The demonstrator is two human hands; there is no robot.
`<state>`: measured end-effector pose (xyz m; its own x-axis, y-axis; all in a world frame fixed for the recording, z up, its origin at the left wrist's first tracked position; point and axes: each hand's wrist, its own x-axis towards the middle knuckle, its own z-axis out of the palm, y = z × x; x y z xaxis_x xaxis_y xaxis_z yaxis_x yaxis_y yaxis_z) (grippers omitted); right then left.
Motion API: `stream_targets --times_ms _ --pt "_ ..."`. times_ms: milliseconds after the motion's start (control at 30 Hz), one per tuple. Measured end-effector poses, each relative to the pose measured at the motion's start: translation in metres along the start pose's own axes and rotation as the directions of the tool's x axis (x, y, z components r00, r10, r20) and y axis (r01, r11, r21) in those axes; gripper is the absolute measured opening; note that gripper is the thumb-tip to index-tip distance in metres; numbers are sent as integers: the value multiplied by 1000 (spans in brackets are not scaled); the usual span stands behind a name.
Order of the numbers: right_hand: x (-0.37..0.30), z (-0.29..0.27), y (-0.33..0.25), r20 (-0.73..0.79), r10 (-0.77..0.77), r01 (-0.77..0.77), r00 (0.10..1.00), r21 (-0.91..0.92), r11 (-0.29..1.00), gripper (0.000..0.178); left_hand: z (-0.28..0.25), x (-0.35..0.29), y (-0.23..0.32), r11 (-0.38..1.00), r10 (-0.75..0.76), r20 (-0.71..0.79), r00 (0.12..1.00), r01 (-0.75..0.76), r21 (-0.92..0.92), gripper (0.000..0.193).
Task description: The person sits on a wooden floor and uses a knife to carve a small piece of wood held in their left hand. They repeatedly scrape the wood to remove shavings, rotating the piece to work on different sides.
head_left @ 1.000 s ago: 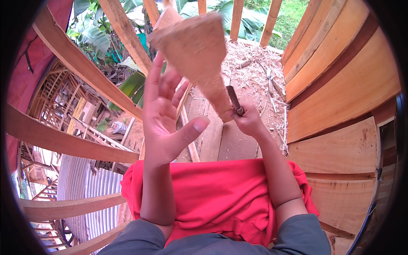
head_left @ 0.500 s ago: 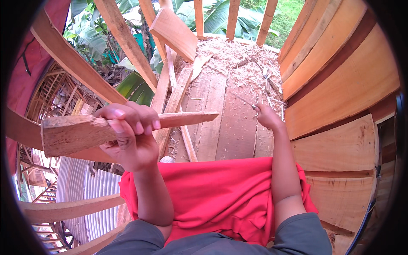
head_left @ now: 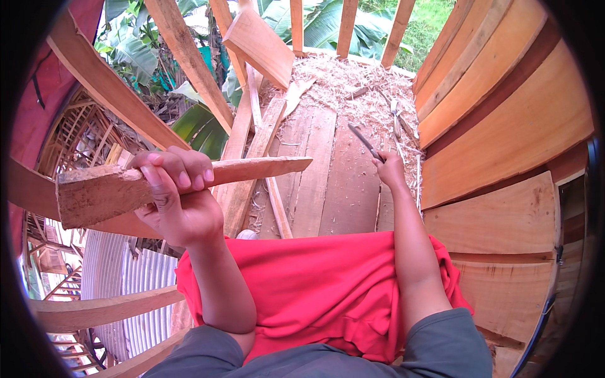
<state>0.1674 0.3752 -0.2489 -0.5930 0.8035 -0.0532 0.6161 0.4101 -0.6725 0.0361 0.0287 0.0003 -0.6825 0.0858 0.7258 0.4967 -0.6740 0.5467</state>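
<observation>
— Plank flooring [head_left: 348, 195] is strewn with wood shavings [head_left: 359, 79] toward the far end. Where is the tapered wooden piece [head_left: 101, 195] held?

— Beyond the red cloth [head_left: 315, 283], at the left, it is wrapped firmly in the left hand [head_left: 179, 205]. The knife [head_left: 361, 138] is grasped in the right hand [head_left: 389, 169], well apart from it.

— What could go wrong?

— Bare skin could be cut if the blade were swung leftward carelessly; the wood might be twisted loose if that clasp were slackened.

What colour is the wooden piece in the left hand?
The wooden piece is light brown; the head view shows it best.
</observation>
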Motion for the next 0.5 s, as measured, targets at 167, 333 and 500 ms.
stream_targets --times_ms 167,333,500 --pt "2 -24 16 620 -77 201 781 -133 971 38 1 1 -2 999 0 -8 1000 -1 -52 15" --pt "-6 -15 9 390 2 114 921 -273 955 30 4 -1 0 998 -39 42 998 41 -36 17" --pt "-1 -28 -15 -97 194 -208 976 -151 967 28 1 -1 -1 999 -22 31 999 23 -30 15"
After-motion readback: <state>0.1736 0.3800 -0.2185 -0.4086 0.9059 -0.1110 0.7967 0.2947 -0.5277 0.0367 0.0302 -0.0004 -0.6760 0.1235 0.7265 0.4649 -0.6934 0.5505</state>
